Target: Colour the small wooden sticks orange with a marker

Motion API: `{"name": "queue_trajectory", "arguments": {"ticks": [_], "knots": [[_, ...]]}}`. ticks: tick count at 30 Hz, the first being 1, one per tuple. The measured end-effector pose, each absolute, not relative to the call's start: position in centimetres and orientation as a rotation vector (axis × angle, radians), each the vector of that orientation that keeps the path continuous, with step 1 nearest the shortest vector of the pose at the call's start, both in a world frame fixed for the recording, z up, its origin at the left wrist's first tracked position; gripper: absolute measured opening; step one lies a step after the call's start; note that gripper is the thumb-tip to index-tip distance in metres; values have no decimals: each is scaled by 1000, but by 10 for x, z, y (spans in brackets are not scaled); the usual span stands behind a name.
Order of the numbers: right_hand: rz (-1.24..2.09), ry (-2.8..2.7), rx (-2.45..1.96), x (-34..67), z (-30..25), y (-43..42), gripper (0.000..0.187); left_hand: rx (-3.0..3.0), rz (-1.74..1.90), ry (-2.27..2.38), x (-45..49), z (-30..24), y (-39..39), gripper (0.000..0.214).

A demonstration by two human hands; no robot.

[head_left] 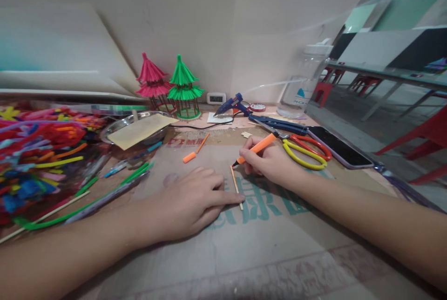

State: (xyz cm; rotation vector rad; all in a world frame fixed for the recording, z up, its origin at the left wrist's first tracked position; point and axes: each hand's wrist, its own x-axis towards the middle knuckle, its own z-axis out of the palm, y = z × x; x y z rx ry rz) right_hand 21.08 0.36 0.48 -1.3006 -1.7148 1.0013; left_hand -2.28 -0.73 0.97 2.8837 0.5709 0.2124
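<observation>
Printed cardboard covers the middle of the tabletop. Along the far edge stand a pink pagoda, a green pagoda, a small clock and, toward the right corner, a clear jug.

Your marker is orange with a black tip, and the stick under it runs orange along its upper part, pale wood at the lower end. You have an orange cap near an orange strip. Your greyish-brown board carries teal printed characters and faded reddish print. Your scissors show one yellow loop, one orange-red. You face one pinkish-red pagoda, one bright green pagoda, a blue glue gun and multicoloured fuzzy stems.
</observation>
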Motion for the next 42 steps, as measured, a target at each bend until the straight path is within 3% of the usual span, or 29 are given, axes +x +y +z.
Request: {"name": "queue_trajectory", "arguments": {"ticks": [42], "knots": [[1155,-1783,-1326,213,6,2,17,2886,254,549,-24,7,-6,39]]}}
